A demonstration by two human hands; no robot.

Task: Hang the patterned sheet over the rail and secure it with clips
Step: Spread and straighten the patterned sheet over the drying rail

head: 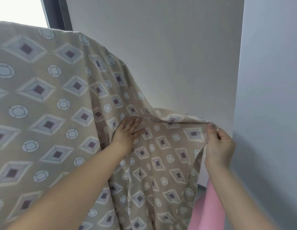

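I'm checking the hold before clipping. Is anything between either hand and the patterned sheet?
Nothing visible. The left hand lies flat against the patterned sheet, and the right hand pinches its upper edge directly, with bare skin on cloth.

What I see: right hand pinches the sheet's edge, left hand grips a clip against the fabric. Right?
Not quite. The head view shows the left hand holding no clip; its straight fingers press flat against the sheet. The right hand does pinch the edge.
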